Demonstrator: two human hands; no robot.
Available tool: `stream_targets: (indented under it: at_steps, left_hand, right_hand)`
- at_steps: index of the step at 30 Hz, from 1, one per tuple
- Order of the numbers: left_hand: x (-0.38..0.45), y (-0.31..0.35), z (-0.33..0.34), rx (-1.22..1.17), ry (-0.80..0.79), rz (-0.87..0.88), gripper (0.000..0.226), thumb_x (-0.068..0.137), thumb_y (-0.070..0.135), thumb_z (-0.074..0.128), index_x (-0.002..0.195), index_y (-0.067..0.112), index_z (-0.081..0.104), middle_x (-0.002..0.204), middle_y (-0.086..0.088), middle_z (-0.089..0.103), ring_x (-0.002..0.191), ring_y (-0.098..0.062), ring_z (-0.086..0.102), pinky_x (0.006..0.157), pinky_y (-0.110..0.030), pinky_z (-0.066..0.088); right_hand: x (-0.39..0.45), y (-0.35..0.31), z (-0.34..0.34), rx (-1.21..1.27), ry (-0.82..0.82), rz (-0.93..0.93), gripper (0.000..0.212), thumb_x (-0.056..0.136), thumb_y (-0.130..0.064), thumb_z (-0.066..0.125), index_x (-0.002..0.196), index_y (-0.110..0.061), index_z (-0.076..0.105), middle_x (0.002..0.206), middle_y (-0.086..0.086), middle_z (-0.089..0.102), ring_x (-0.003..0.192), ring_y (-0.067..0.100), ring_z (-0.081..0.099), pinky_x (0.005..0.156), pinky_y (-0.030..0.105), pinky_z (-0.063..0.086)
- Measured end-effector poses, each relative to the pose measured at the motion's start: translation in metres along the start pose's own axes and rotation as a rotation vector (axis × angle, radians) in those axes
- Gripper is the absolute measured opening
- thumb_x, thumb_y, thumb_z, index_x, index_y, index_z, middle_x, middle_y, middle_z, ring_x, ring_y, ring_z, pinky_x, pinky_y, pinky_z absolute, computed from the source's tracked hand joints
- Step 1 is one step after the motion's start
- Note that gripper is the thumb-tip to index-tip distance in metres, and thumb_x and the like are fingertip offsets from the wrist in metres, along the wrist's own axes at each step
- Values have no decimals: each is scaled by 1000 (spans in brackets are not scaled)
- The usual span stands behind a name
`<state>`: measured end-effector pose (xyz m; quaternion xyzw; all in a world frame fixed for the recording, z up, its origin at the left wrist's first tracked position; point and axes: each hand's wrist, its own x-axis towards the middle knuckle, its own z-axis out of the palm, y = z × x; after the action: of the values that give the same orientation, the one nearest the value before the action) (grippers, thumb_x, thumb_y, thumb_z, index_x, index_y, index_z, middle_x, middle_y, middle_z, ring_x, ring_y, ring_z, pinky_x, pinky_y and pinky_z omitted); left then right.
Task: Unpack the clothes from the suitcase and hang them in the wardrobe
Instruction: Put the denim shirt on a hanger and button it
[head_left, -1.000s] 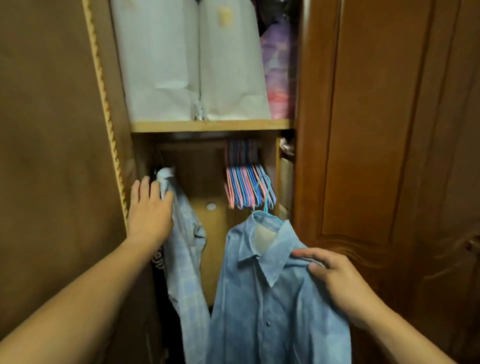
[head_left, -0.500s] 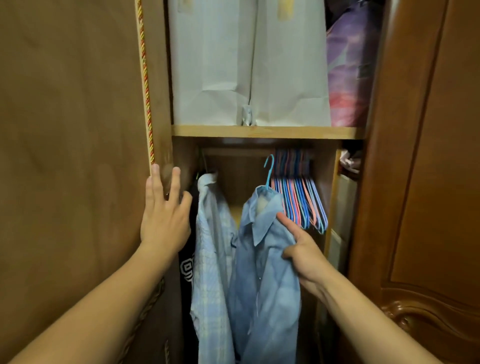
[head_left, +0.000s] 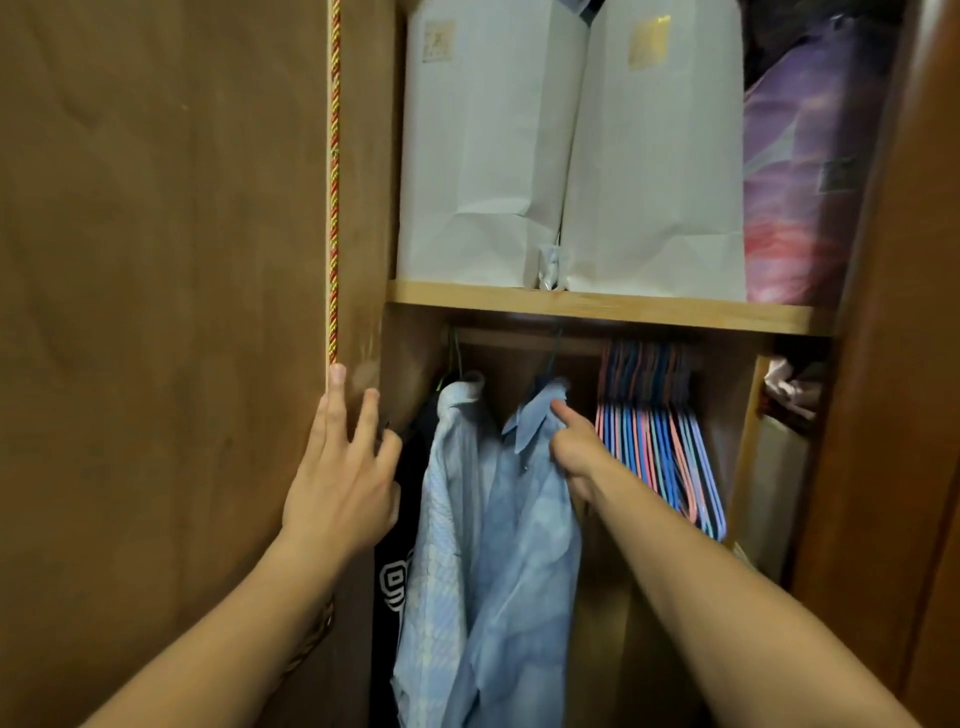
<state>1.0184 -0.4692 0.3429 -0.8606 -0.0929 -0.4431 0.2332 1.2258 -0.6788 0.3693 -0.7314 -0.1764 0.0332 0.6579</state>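
A blue shirt (head_left: 524, 551) hangs on a blue hanger from the rail inside the wardrobe. My right hand (head_left: 571, 447) grips the shirt at its shoulder, just below the collar, with the thumb stretched up along the collar. To its left hang a pale checked shirt (head_left: 447, 499) and a black garment with white print (head_left: 402, 561). My left hand (head_left: 343, 467) rests with straight fingers on the edge of the left wardrobe door (head_left: 166, 312). The suitcase is out of view.
A bunch of bare pink and blue hangers (head_left: 660, 431) hangs to the right of the shirts. On the shelf (head_left: 597, 306) above stand two white paper bags (head_left: 571, 156) and a purple bundle (head_left: 800, 171). The right door (head_left: 904, 415) closes off the right side.
The blue shirt has gone up and into the wardrobe and its hook now sits on the rail. My right hand followed it inward. My left hand shifted from the checked shirt to the door edge.
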Motion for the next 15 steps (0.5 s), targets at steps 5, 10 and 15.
stream_targets:
  at_steps: [5, 10, 15]
  left_hand:
    - [-1, 0, 4, 10, 14, 10, 25, 73, 24, 69, 85, 3, 67, 145, -34, 47, 145, -64, -1, 121, -65, 11]
    - [1, 1, 5, -1, 24, 15, 24, 72, 23, 66, 84, 3, 68, 143, -32, 51, 144, -66, -3, 121, -67, 10]
    - [1, 1, 5, -16, 1, 9, 26, 72, 23, 63, 86, 2, 70, 141, -31, 52, 144, -65, -6, 121, -67, 7]
  right_hand:
    - [0, 46, 4, -155, -16, -35, 59, 102, -14, 45, 157, -28, 28, 153, 7, 42, 137, 31, 46, 111, 46, 43]
    - [9, 55, 34, -350, 72, -76, 46, 100, -19, 52, 145, -16, 44, 132, 10, 58, 120, 31, 58, 100, 37, 47]
    - [27, 26, 119, -578, -130, -157, 43, 98, -19, 52, 140, -7, 50, 126, 17, 63, 117, 34, 60, 95, 37, 48]
